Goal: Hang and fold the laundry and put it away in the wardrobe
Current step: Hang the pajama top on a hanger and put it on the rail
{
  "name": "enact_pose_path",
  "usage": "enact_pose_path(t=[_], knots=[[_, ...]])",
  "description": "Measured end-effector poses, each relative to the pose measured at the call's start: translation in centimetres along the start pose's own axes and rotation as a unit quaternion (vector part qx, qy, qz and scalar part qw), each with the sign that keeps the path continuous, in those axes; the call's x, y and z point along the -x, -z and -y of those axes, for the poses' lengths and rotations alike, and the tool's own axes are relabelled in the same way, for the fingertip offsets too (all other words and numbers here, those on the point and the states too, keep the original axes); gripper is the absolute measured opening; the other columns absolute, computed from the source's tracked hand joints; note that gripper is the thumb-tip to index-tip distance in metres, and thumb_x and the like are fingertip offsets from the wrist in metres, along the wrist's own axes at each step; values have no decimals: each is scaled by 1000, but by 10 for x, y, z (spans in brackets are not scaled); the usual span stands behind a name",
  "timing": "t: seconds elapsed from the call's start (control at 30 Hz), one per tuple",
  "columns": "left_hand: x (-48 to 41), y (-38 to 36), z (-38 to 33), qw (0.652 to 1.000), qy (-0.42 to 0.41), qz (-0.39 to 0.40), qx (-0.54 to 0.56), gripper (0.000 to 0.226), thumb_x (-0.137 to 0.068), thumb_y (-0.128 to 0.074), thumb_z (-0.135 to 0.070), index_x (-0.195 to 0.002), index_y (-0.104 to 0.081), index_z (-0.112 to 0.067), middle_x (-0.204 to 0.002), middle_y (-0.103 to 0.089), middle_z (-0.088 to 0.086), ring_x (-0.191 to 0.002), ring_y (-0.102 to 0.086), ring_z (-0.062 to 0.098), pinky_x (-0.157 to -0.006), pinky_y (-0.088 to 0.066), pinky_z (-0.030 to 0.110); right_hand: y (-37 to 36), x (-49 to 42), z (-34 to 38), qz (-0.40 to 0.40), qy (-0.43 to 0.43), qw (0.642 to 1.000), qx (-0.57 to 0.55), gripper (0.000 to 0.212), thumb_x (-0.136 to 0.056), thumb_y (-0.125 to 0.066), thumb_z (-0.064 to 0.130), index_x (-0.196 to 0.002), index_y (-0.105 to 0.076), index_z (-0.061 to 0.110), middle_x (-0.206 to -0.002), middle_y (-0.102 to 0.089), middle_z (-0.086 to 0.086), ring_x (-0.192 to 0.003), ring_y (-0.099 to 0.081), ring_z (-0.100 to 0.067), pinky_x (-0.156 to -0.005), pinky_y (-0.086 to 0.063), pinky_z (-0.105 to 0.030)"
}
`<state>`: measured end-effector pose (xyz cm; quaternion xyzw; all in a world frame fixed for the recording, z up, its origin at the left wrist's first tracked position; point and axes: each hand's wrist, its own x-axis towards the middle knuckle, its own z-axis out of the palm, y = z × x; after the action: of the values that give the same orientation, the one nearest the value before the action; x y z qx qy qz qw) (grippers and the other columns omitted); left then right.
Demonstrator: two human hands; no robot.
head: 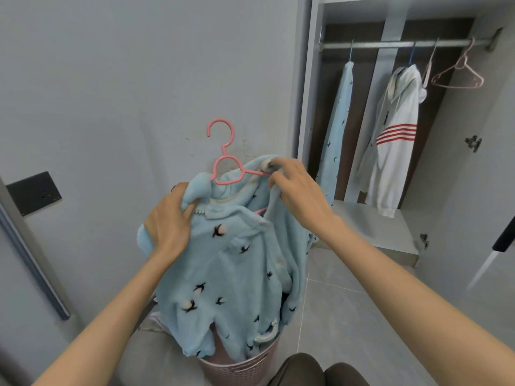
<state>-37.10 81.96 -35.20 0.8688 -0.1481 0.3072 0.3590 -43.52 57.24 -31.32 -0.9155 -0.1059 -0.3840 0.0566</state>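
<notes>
Garment: blue fleece top (228,274), centre of frame, draped above the pink laundry basket (239,366).
Hanger: pink hanger (223,160) partly threaded into the neck, hook upright.
Left hand (170,218): clamped on the left shoulder.
Right hand (298,185): pinching the right shoulder over the hanger arm.
Step advice: seat both shoulders evenly, then lift by the hook.
Destination: wardrobe rail (390,44), upper right.
</notes>
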Motion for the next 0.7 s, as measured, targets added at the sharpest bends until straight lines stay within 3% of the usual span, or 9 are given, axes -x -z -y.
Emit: enact_pose_path(t=[0.07,0.17,0.3,0.37,0.43,0.5,0.53,0.6,0.7], knots=[[1,4,2,999,16,-28,21,15,-94,-49,-38,-105,-56,-31,-87,-63,-1,-80,-57,30,-65,-35,34,-1,5,-6,-89,-97,990,-51,34,-84,-65,9,-117,-55,11,-136,-39,-10,-121,-35,-29,-91,-31,-22],[-1,10,2,998,31,-55,30,17,-93,-50,-37,-109,-54,-31,-91,-65,4,-83,-57,33,-66,-34,34,-1,4,-19,-61,-253,946,-193,59,-83,-71,28,-130,-40,11,-131,-42,-5,-118,-40,-21,-89,-31,-20],[-2,16,-3,995,30,-76,55,24,-88,-42,-44,-108,-53,-35,-91,-65,2,-83,-58,32,-66,-36,35,0,-6,-19,25,-285,916,-281,41,-95,-52,27,-133,-44,14,-130,-44,0,-106,-53,-12,-91,-45,-27],[-1,17,-4,994,34,-85,67,26,-86,-41,-46,-107,-53,-35,-89,-64,-1,-81,-57,31,-66,-35,34,3,-16,-9,-8,-331,865,-378,29,-97,-46,28,-121,-54,13,-116,-52,-4,-93,-56,-15,-86,-48,-30],[2,18,-7,992,42,-84,80,25,-85,-42,-46,-107,-53,-37,-84,-60,-7,-77,-54,26,-66,-33,32,4,-24,-4,-54,-361,824,-435,19,-93,-56,35,-100,-57,17,-98,-59,1,-87,-57,-13,-82,-49,-29],[5,19,-9,993,48,-73,86,25,-85,-44,-46,-108,-51,-40,-80,-56,-11,-74,-51,22,-66,-32,31,6,-31,1,-84,-385,808,-438,21,-88,-66,28,-100,-56,15,-92,-60,10,-87,-59,-7,-75,-49,-21],[7,20,-9,993,50,-67,83,23,-87,-46,-46,-109,-51,-41,-80,-56,-11,-74,-52,23,-66,-31,31,5,-33,1,-89,-400,798,-441,24,-88,-66,21,-106,-58,8,-94,-64,5,-90,-62,-12,-75,-52,-25],[8,20,-8,995,52,-54,67,19,-91,-50,-42,-110,-52,-41,-83,-60,-7,-80,-57,30,-66,-32,32,6,-36,6,-82,-410,791,-447,26,-89,-63,14,-110,-60,-1,-101,-68,-12,-95,-65,-24,-84,-54,-37],[7,19,-9,998,36,-32,27,19,-94,-48,-43,-110,-54,-35,-89,-64,-3,-83,-58,31,-66,-32,32,9,-42,17,-80,-347,849,-391,22,-90,-59,13,-107,-63,0,-100,-65,-13,-85,-57,-17,-78,-49,-34]])
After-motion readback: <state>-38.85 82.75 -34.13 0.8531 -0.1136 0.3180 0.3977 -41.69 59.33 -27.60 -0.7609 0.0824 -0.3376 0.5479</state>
